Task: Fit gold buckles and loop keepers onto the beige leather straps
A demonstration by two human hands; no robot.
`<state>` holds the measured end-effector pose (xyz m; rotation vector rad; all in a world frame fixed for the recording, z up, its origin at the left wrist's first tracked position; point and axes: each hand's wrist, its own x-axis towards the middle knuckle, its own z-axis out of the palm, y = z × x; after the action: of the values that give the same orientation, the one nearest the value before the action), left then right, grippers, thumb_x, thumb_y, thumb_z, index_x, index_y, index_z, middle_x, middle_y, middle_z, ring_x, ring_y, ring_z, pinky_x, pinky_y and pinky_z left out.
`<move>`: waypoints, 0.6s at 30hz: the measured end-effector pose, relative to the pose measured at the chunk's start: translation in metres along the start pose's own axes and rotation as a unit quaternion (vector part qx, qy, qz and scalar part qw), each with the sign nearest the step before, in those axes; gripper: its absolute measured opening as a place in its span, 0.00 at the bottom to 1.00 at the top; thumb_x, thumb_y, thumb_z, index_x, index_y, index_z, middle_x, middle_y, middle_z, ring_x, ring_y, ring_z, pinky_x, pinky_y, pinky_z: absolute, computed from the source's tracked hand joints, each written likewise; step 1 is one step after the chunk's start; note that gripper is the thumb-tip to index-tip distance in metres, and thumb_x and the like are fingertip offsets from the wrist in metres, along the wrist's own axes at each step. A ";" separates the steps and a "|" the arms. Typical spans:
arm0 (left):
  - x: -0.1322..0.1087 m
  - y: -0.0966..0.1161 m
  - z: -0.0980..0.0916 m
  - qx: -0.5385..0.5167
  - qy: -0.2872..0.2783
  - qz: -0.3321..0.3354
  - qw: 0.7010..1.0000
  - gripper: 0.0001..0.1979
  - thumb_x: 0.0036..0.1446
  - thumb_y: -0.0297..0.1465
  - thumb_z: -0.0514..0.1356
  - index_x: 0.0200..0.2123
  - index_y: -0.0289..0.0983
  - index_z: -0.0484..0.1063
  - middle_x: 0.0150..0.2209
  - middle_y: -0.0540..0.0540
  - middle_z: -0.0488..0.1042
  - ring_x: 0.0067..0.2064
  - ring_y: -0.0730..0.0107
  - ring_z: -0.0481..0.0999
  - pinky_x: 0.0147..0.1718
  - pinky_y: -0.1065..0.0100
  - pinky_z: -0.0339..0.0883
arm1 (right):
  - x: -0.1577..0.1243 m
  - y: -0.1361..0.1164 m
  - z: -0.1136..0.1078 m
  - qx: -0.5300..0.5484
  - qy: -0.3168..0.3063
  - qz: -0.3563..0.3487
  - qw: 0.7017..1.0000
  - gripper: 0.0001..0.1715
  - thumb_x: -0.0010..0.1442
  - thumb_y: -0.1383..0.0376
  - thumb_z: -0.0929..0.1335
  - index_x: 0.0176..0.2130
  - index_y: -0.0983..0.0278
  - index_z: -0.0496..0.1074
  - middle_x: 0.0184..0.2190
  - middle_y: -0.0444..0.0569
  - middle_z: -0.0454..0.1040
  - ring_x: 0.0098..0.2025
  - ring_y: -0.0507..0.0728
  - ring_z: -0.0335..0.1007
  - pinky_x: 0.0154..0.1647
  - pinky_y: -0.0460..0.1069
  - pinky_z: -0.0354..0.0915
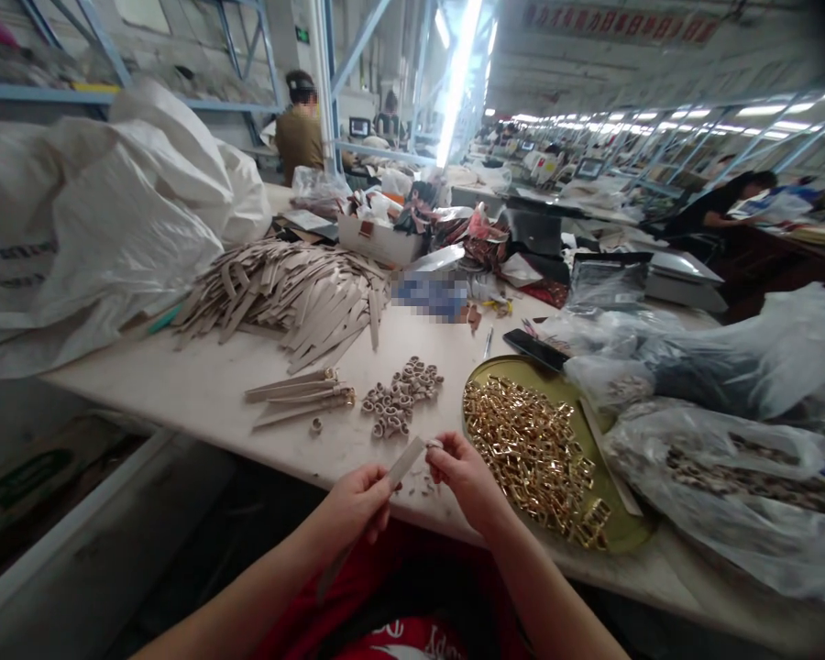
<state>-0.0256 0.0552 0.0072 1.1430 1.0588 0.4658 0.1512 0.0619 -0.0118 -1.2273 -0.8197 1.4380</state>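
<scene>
1. Head view, hands: the left hand (357, 502) pinches a narrow beige leather strap (405, 461) between thumb and fingers, and the right hand (464, 481) pinches its upper end, where a small pale piece is too small to make out. The fingers of both hands are pressed together, not spread.
2. The strap sits just above the near edge of the desk (179, 390). Its long axis slants from lower left to upper right, and its lower part drops past the left hand toward the person's red shirt (385, 596).
3. Just right of the right hand lies a round brass tray (501, 390) heaped with gold-coloured metal buckles (533, 458). Ahead of the hands are small rolled loops (402, 399), a few strap pieces with metal ends (302, 396), and a large pile of beige straps (281, 302).
4. Plastic bags (715, 467) crowd the right side of the desk, a black phone (533, 348) lies against the tray, and a white sack (89, 229) bulges at the left.
5. Farther along, a blurred patch (430, 295) hides whatever lies there, and a co-worker (301, 133) sits beyond the sack.
</scene>
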 end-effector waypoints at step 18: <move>-0.021 0.002 0.024 0.317 0.038 0.118 0.940 0.14 0.59 0.34 0.44 0.33 0.37 0.67 0.20 0.51 0.68 0.23 0.71 0.67 0.24 0.72 0.56 | -0.041 0.013 -0.003 0.070 0.007 0.024 0.997 0.17 0.47 0.55 0.71 0.29 0.65 0.67 0.25 0.44 0.72 0.24 0.48 0.65 0.25 0.44 0.60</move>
<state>-0.0138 0.0277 0.0184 1.8508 1.1830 0.3633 0.1482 0.0195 -0.0138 -1.1560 -0.6715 1.4983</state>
